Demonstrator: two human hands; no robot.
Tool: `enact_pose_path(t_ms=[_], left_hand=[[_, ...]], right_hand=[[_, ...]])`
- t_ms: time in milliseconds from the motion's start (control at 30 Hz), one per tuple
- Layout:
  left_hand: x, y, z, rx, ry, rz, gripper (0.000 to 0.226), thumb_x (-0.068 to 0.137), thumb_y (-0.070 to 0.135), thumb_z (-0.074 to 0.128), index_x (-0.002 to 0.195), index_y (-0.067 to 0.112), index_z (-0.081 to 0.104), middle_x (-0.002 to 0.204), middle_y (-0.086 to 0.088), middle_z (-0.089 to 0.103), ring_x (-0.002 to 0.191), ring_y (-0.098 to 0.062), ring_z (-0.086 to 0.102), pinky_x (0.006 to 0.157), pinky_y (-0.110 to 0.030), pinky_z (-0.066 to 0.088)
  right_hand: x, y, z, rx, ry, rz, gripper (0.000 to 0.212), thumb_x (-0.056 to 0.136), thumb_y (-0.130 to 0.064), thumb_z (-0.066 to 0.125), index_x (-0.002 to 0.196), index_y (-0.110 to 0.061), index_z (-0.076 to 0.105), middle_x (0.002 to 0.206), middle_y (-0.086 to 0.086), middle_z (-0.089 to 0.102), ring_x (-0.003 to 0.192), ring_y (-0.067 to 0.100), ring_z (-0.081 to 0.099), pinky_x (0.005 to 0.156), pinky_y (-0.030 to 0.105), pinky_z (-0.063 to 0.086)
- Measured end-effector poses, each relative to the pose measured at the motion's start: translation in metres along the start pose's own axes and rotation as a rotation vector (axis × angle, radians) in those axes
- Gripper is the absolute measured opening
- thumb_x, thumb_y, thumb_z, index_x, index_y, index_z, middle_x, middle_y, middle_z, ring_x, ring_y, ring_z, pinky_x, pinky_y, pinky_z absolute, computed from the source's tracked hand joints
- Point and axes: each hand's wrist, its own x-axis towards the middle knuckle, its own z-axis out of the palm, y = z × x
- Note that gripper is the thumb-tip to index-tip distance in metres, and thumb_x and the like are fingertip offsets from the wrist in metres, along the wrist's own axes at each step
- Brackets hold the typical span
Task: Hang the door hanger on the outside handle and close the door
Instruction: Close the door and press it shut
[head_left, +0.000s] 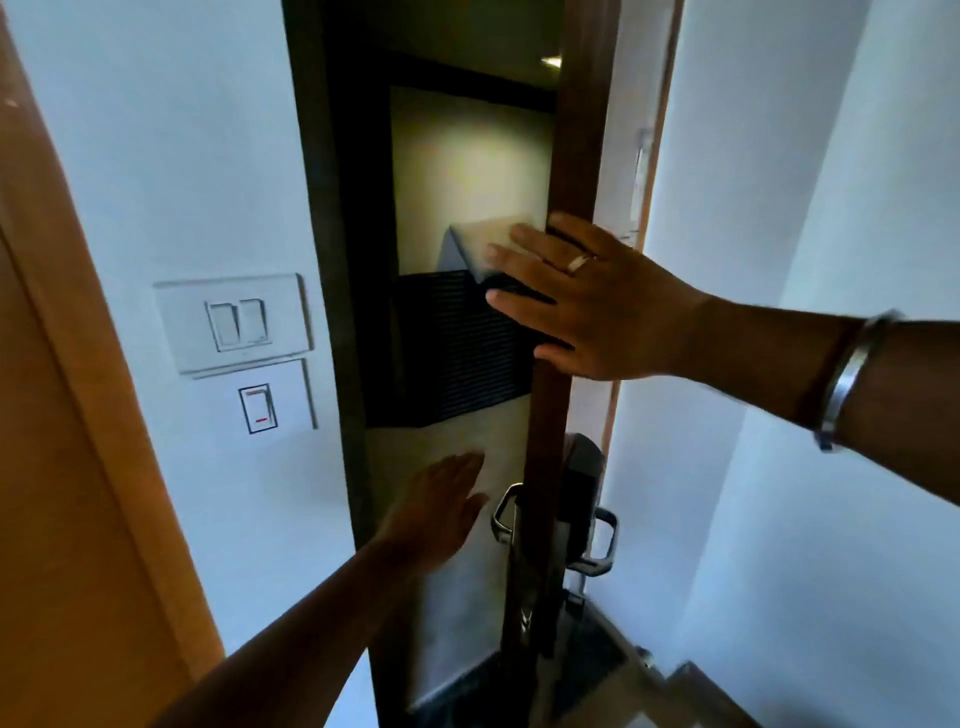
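The door (569, 156) stands ajar and I see its brown edge head-on, with a dim corridor in the gap. My right hand (587, 301) lies flat over that edge at chest height, fingers straight and spread past it. Lower down, my left hand (441, 509) hovers open in the gap, just left of the metal outside handle (503, 512) and not touching it. A dark narrow strip (521, 608) hangs below that handle, seen edge-on; it looks like the door hanger. The inside handle (605, 538) and dark lock body (582, 483) sit on the door's right side.
The dark door frame (332, 260) borders the gap on the left. Beside it on the white wall are a double switch (236, 322) and a single switch (258, 408). An orange wooden panel (62, 467) fills the far left. A white wall (805, 208) is to the right.
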Motion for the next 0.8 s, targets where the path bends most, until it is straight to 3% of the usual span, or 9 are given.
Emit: enact_pose_path(t_ms=[133,300,400,533,667,800], left_hand=[[0.002,0.015,-0.052,-0.081,0.313,-0.004,0.082,0.094,0.067,0.027,0.154,0.011,0.02,0.16,-0.015,0.032,0.148,-0.027,0.028,0.118,-0.042,0.027],[0.03,0.012,-0.088,0.23,0.497,-0.01,0.091,0.093,0.066,0.04,0.156,0.008,0.009,0.163,-0.02,0.021,0.151,-0.032,0.016,0.122,-0.044,0.016],[0.059,0.005,-0.092,0.426,0.516,-0.003,0.092,0.092,0.06,0.046,0.157,0.008,0.007,0.164,-0.019,0.016,0.152,-0.034,0.011,0.124,-0.046,0.009],[0.106,-0.024,-0.096,0.627,0.471,-0.129,0.098,0.087,0.06,0.051,0.157,0.008,0.006,0.166,-0.017,0.008,0.153,-0.033,0.0,0.124,-0.043,-0.004],[0.149,-0.063,-0.098,0.752,0.443,-0.322,0.104,0.083,0.064,0.057,0.157,0.01,0.008,0.166,-0.019,0.007,0.153,-0.035,0.001,0.123,-0.046,-0.004],[0.176,-0.089,-0.089,0.778,0.452,-0.452,0.099,0.086,0.066,0.054,0.158,0.02,0.003,0.166,-0.018,0.004,0.152,-0.036,-0.007,0.122,-0.05,-0.003]], right_hand=[[-0.013,-0.025,0.044,0.136,0.219,0.099,0.067,0.091,-0.051,0.05,0.148,-0.019,0.036,0.158,0.019,0.031,0.145,0.041,0.033,0.117,0.058,0.027],[0.005,-0.043,0.11,0.293,0.121,0.354,0.084,0.082,-0.052,0.063,0.15,-0.01,0.036,0.156,0.023,0.035,0.142,0.043,0.037,0.111,0.059,0.036],[0.031,-0.05,0.155,0.411,0.007,0.497,0.095,0.077,-0.053,0.07,0.152,-0.009,0.032,0.159,0.023,0.032,0.143,0.044,0.034,0.112,0.06,0.032],[0.069,-0.05,0.211,0.524,-0.046,0.555,0.096,0.082,-0.064,0.055,0.156,-0.015,0.018,0.164,0.019,0.019,0.149,0.041,0.023,0.117,0.058,0.024],[0.1,-0.049,0.26,0.611,0.007,0.539,0.097,0.079,-0.075,0.042,0.156,-0.022,0.015,0.164,0.017,0.021,0.148,0.04,0.026,0.115,0.061,0.025],[0.126,-0.048,0.297,0.669,0.078,0.487,0.099,0.078,-0.075,0.046,0.157,-0.026,0.01,0.165,0.013,0.016,0.149,0.04,0.02,0.112,0.066,0.027]])
